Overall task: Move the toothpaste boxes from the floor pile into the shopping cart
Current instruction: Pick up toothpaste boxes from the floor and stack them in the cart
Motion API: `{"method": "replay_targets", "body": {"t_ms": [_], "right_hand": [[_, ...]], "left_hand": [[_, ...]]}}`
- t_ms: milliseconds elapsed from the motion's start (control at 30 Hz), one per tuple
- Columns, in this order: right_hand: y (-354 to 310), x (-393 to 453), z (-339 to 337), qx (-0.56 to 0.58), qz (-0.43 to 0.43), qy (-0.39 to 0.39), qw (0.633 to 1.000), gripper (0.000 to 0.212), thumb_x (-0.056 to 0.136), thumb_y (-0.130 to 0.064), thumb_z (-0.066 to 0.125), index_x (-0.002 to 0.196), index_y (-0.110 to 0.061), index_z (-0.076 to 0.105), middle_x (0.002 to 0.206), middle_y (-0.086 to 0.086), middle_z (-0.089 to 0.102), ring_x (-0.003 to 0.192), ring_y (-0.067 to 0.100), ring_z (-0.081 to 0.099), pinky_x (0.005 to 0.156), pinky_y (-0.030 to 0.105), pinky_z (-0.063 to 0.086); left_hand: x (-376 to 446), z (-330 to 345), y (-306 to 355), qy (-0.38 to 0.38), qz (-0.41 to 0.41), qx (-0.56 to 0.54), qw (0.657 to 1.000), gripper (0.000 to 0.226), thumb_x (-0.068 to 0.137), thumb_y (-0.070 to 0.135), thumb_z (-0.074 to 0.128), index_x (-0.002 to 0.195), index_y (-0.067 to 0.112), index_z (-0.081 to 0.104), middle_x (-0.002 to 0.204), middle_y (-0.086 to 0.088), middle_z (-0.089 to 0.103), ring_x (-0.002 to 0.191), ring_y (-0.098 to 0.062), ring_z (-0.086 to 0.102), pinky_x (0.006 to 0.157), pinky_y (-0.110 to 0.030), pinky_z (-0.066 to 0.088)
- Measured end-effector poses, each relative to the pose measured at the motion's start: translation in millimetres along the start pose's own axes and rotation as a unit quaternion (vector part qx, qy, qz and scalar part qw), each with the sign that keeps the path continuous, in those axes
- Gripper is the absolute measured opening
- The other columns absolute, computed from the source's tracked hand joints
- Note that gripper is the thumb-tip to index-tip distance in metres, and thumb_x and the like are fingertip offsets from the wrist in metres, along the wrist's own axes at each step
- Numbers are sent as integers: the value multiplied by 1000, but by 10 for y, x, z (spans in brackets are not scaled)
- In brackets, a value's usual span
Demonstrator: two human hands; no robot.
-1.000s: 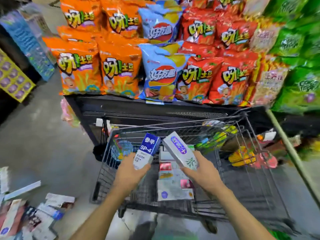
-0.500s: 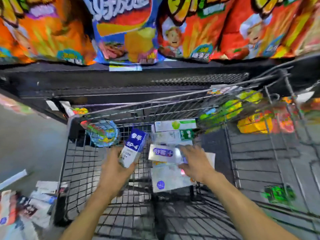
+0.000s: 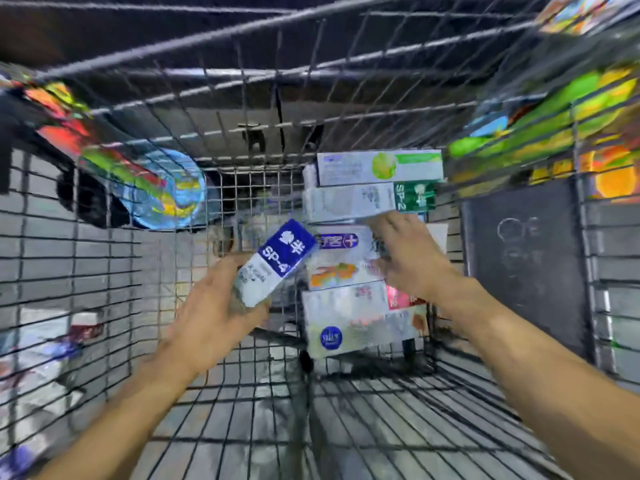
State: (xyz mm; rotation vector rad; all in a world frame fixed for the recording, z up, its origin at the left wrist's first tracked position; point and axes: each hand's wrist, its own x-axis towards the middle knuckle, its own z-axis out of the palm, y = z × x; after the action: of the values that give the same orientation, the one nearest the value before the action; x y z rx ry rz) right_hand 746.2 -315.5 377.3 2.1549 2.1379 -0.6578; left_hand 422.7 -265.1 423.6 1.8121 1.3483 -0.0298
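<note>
Head view is pretty blurry, but it looks straight down into the wire shopping cart [image 3: 104,258], where the left hand [image 3: 214,306] has its fingers wrapped around a blue-and-white SP-4 toothpaste box [image 3: 273,263], tilted with its blue end toward 1 o'clock, just left of the stack. The right hand [image 3: 408,261] lies with fingers stretched out over the stack of toothpaste boxes [image 3: 346,317] on the cart floor around center. At 12 o'clock from that hand sit a green SP-2 box [image 3: 367,201] and a lime-print box [image 3: 379,167].
</note>
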Motion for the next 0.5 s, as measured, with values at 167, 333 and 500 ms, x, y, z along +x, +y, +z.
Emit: {"method": "replay_targets", "body": {"t_ms": [167,333,500], "right_hand": [[96,67,-89,-2,42,26,999,73,67,-27,89,131,-10,58,116,19,55,105,42,52,91,47,45],[188,11,-159,20,88,12,996,77,75,-41,85,138,-10,54,128,18,51,117,39,47,100,46,42],[350,-38,-407,105,115,23,988,67,92,-52,63,143,-10,52,142,15,48,132,35,42,113,41,32]], "left_hand": [[38,63,-11,-54,43,51,996,71,76,49,67,140,30,42,115,5,57,99,-18,58,77,-33,51],[120,203,205,-100,134,163,972,70,78,58,47,142,35,30,128,-2,58,118,-25,55,89,-42,55],[285,471,598,-142,231,282,920,76,92,49,60,155,22,25,140,-7,48,129,-28,47,99,-45,52]]}}
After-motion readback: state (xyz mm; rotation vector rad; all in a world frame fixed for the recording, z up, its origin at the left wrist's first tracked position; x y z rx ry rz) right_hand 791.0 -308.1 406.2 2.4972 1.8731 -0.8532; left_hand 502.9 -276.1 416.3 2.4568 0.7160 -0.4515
